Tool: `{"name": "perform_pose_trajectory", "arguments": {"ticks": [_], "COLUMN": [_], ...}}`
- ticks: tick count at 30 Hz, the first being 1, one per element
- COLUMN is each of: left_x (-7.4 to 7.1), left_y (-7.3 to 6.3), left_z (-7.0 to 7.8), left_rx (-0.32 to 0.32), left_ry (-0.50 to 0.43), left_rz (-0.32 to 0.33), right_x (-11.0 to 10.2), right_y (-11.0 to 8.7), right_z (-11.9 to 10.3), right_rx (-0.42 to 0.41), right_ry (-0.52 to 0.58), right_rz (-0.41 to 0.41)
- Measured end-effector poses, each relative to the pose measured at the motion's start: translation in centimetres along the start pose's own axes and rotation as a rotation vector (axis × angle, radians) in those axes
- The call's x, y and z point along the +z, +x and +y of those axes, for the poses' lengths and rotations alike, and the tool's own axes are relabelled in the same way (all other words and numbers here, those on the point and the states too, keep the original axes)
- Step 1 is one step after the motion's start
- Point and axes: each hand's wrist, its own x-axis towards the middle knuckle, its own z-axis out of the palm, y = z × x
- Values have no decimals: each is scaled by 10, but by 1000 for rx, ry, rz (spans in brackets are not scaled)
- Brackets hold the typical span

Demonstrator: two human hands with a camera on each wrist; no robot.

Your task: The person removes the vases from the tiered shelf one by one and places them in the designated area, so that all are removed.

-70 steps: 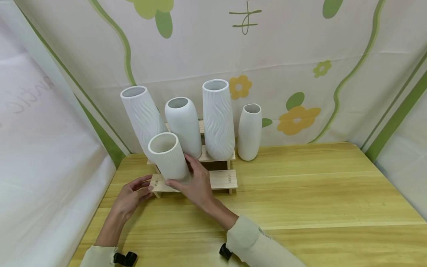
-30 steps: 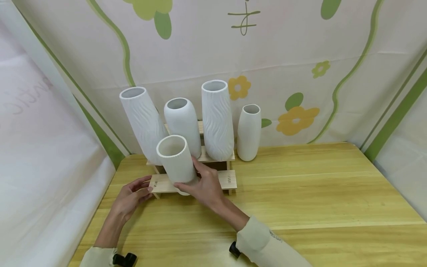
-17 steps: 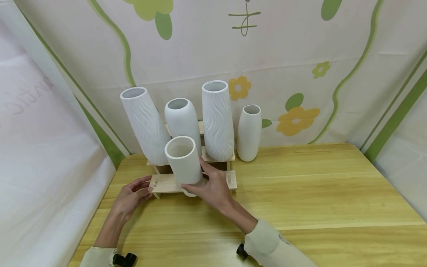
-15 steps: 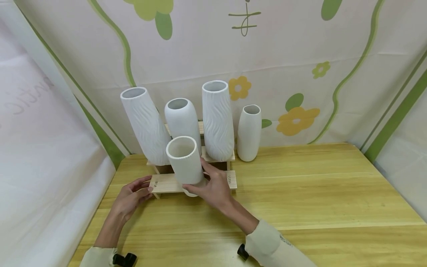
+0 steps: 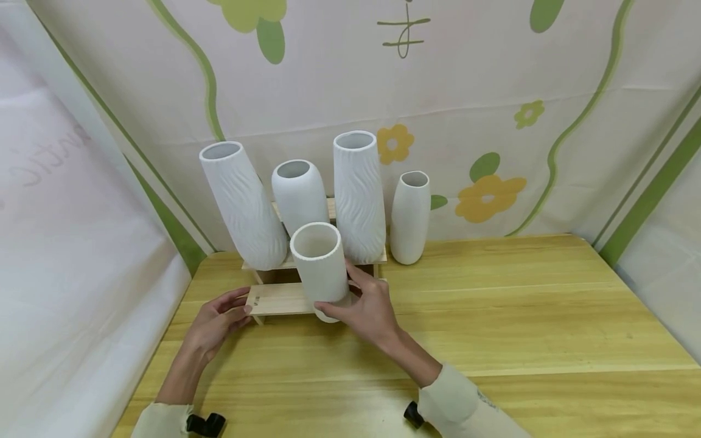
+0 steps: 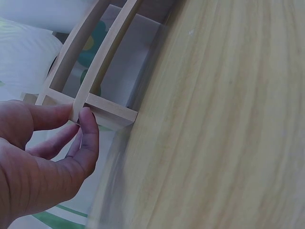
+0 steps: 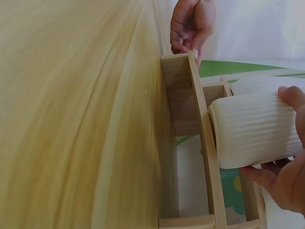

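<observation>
My right hand (image 5: 369,307) grips a short white ribbed vase (image 5: 320,274) low on its side, thumb in front and fingers behind. The vase stands nearly upright at the lowest step of a wooden tiered stand (image 5: 279,298). In the right wrist view the vase's base (image 7: 217,136) is right against that step; whether it bears its full weight there I cannot tell. With my left hand (image 5: 216,322) I pinch the stand's left end; the left wrist view shows thumb and fingertip on the corner of the board (image 6: 78,102).
On the higher step stand a wavy white vase (image 5: 246,213) at left, a smooth rounded vase (image 5: 300,191) and a tall wavy vase (image 5: 358,194). A smaller smooth vase (image 5: 411,219) stands on the wooden table (image 5: 520,316) right of the stand. A floral cloth (image 5: 306,91) hangs behind.
My right hand has moved the ribbed vase rightward along the lowest step, from near its left end to right of its middle. My left hand has stayed at the stand's left end.
</observation>
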Motion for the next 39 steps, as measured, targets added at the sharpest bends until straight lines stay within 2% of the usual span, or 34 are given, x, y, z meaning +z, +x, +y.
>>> {"name": "perform_pose_trajectory", "arguments": {"ticks": [18, 27, 39], "left_x": [2, 2, 1], "left_y": [-1, -2, -2], "left_z": [3, 3, 3], "left_rx": [-9, -2, -2], "left_ry": [12, 10, 6], "left_rz": [9, 11, 12], "right_x": [-22, -33, -45], "right_y": [-8, -12, -19], "right_z": [3, 4, 4], "right_rx": [51, 18, 40], "right_ry": [-1, -14, -24], "right_rz": [4, 22, 25]}}
